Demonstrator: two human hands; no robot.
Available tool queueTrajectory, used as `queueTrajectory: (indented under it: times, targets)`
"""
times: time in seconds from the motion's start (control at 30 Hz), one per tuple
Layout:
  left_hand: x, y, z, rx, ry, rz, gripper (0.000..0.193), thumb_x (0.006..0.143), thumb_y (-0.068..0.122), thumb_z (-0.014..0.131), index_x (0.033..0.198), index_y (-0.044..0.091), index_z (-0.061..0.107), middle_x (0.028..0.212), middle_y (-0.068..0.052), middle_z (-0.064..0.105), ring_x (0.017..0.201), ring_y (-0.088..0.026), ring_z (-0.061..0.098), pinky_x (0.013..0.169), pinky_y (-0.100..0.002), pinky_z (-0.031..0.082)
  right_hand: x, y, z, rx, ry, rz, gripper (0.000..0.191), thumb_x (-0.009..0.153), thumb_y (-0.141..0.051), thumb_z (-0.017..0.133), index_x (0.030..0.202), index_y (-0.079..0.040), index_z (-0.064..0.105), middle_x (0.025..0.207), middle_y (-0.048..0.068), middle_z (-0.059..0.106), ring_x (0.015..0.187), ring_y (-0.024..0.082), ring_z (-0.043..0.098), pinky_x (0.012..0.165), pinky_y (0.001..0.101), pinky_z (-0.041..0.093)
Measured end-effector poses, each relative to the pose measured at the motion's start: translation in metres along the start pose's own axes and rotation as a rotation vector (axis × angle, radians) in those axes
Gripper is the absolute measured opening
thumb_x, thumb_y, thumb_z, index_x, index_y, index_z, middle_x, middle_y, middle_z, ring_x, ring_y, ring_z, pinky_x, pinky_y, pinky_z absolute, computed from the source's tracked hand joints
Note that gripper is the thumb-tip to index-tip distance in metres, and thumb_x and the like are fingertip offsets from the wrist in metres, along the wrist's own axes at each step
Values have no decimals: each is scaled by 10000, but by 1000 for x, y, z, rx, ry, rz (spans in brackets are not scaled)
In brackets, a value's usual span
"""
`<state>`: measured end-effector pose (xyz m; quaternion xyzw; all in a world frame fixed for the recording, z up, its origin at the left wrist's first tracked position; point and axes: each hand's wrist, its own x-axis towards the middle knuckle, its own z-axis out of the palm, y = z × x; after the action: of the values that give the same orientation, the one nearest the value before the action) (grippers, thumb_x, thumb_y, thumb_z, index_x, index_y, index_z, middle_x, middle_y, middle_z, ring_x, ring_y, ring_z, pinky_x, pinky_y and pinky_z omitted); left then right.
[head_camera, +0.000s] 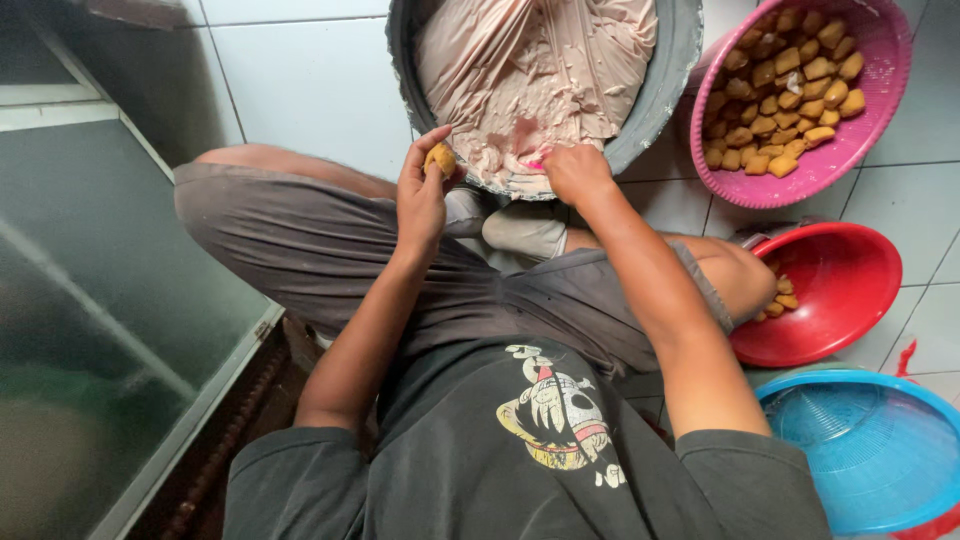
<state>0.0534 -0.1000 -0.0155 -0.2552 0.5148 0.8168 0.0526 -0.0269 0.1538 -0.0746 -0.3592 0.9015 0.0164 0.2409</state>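
Two hands work at the near rim of a grey basin (668, 75) lined with a pale plastic sheet holding a pinkish paste (535, 70); the person sits on a white tiled floor (310, 80) with knees spread, the basin between them. The left hand (420, 195) is closed around a golden fried tofu puff (440, 158), pinching it between thumb and fingertips just at the basin's edge; the right hand (575, 172) is clenched on a small pink tool (537, 164), its tip touching the paste. By the look of it, the step in hand is filling the puff with paste; the next move seems to call for a steady pinch that keeps the puff open without tearing it, while the tool carries paste across.

At the floor's far right corner stands a pink basket (880, 110) heaped with more puffs; nearer, beside the right knee, a red bowl (850, 290) holds only a few; a blue basket (880, 450) sits nearest, and nothing shows in it; a glass-panelled frame (110, 300) runs along the left edge.
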Motion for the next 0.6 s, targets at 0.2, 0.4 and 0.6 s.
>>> queueTrajectory:
  times: [0.2,0.4,0.6]
  targets:
    - [6,9,1,122,-9,154,355,1065,-20,418,1367,18,600,1311,-62,568,1101,-110,604,980,-274,532,-39,-1,-23,456,2,-119,355,878,-143,655,1210,-227,750,1003,104,722,907,345,681,718,463,542]
    - [15,14,12,160,104,131,248,1021,-13,519,1234,28,641,1083,-40,656,902,-103,606,831,-252,524,-77,-10,1,1366,-65,55,311,1037,-211,600,1309,-89,688,929,15,676,734,91,594,646,282,498]
    - [6,1,30,225,181,343,222,959,-49,611,1167,22,640,1050,-36,659,907,-101,619,843,-242,512,-97,-34,-10,2208,83,312,175,1052,-247,576,1087,-77,597,737,-47,504,505,6,377,438,178,286]
